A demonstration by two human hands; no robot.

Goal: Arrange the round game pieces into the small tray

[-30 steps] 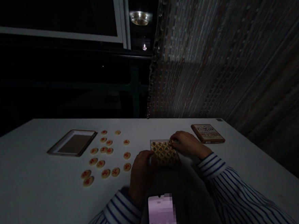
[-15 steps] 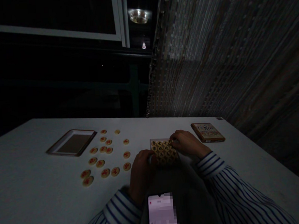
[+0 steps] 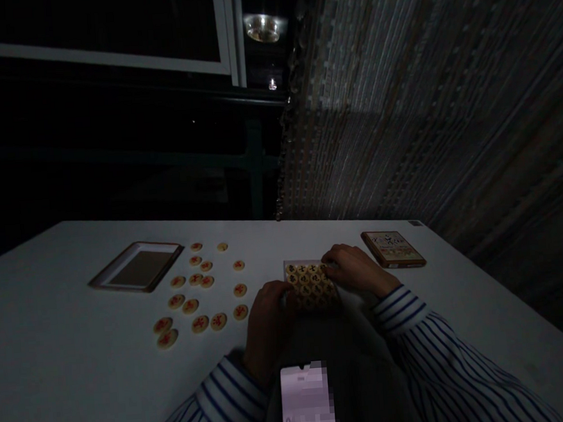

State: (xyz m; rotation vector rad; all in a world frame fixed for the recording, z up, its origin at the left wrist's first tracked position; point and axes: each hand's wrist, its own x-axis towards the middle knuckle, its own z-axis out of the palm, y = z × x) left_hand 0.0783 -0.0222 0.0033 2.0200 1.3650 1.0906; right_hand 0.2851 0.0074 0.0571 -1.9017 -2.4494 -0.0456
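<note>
A small tray (image 3: 310, 284) packed with round yellow game pieces marked in black lies on the white table (image 3: 56, 374) in front of me. My left hand (image 3: 269, 324) grips the tray's near left corner with curled fingers. My right hand (image 3: 354, 268) rests at the tray's far right corner, its fingertips pinched on a piece there. Both sleeves are striped blue and white.
Several loose round pieces with red marks (image 3: 197, 287) lie left of the tray. An empty box half (image 3: 138, 267) sits at the far left, a printed box lid (image 3: 393, 248) at the far right. A lit phone (image 3: 307, 402) hangs below my chest. A curtain (image 3: 423, 98) is behind.
Both hands stay at the tray with hardly any movement. The view has shifted very slightly.
</note>
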